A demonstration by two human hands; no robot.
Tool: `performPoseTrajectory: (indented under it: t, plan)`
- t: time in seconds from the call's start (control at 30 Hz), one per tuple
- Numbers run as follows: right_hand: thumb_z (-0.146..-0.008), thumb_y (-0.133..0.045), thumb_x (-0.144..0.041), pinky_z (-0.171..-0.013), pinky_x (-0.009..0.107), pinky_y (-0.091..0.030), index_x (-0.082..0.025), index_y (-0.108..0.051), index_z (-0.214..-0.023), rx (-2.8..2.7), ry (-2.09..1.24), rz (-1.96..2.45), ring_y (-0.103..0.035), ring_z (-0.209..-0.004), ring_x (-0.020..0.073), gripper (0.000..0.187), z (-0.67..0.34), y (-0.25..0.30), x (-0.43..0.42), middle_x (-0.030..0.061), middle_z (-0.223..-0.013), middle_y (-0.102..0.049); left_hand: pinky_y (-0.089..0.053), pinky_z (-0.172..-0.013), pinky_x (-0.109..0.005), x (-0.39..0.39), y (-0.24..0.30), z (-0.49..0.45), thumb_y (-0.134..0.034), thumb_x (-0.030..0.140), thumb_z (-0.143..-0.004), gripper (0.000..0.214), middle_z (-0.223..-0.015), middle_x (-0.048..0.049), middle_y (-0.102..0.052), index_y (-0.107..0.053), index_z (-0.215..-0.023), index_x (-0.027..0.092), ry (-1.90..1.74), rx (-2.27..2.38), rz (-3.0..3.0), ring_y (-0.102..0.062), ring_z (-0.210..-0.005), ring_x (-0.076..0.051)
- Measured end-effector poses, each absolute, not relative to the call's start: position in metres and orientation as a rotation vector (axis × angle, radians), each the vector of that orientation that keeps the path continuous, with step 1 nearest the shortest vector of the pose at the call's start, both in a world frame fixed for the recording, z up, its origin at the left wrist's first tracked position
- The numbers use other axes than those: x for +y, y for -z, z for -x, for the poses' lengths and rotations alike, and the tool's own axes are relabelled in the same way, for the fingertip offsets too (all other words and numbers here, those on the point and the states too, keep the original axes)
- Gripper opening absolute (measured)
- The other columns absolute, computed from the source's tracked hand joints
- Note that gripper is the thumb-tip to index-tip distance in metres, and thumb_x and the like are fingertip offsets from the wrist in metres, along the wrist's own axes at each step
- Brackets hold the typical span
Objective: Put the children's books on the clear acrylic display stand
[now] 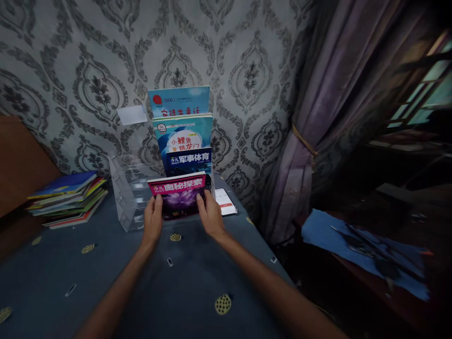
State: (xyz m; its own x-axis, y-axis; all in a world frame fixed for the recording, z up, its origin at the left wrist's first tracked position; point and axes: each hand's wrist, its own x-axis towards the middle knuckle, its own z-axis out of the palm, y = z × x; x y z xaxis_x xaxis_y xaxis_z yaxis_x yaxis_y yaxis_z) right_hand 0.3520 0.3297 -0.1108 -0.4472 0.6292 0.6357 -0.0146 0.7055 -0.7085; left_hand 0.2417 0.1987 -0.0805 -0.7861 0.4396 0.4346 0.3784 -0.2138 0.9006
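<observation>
Both my hands grip a book (180, 197) with a pink title band and a purple picture, one at each side edge. My left hand (153, 217) has its thumb on the front cover, and my right hand (211, 214) does the same opposite. The book leans at the front of a clear acrylic rack (123, 197). Behind it, stepped upward, stand a dark blue book (190, 159), a light blue book (169, 134) with a white oval, and a taller blue book (181, 96). The lower part of the rack behind the books is hidden.
A stack of books (68, 197) lies at the left, by a brown board (24, 165). A lit phone (225, 202) rests right of the rack. The patterned blue tablecloth (141, 292) covers the table. A curtain (293, 165) hangs right; a blue cloth with tools (325, 230) lies beyond.
</observation>
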Motion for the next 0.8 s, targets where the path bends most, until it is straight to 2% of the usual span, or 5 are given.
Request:
performPoseTrajectory:
  t: [0.2,0.43,0.6,0.8]
  plan:
    - [-0.103,-0.037,-0.049,-0.073,0.033,-0.047,-0.024,-0.055,-0.096,-1.872,-0.782,0.422,-0.06,-0.076,0.0219,0.031,-0.359,0.077,0.342,0.0044,-0.083,-0.064,-0.045,-0.063,-0.023,0.212,0.055,-0.236,-0.058,0.073,-0.084,0.055,-0.073,0.0018,-0.054,-0.06,-0.077,0.019,-2.286,1.813,-1.117,-0.05,-0.07,-0.013]
    - [-0.104,-0.039,-0.052,-0.067,0.031,-0.045,-0.023,-0.052,-0.088,-1.769,-0.73,0.287,-0.053,-0.069,0.0172,0.036,-0.365,0.034,0.359,-0.0007,-0.074,-0.055,-0.041,-0.057,-0.022,0.227,0.024,-0.236,-0.058,0.071,-0.088,0.053,-0.067,0.0038,-0.042,-0.054,-0.074,0.02,-2.419,1.674,-1.323,-0.043,-0.06,-0.011]
    - [-0.102,-0.039,-0.06,-0.07,0.033,-0.05,-0.023,-0.054,-0.094,-1.769,-0.78,0.211,-0.057,-0.073,0.0177,0.041,-0.363,0.027,0.38,0.0013,-0.081,-0.058,-0.038,-0.055,-0.022,0.237,0.015,-0.239,-0.056,0.073,-0.088,0.055,-0.068,0.0033,-0.04,-0.05,-0.072,0.02,-2.399,1.696,-1.431,-0.04,-0.06,-0.011]
    - [-0.1,-0.039,-0.064,-0.068,0.034,-0.049,-0.025,-0.049,-0.086,-1.816,-0.808,0.222,-0.062,-0.07,0.0201,0.042,-0.359,0.03,0.393,-0.0005,-0.075,-0.056,-0.039,-0.053,-0.02,0.25,0.021,-0.229,-0.053,0.072,-0.089,0.054,-0.071,0.0034,-0.042,-0.052,-0.076,0.02,-2.348,1.731,-1.464,-0.042,-0.062,-0.01]
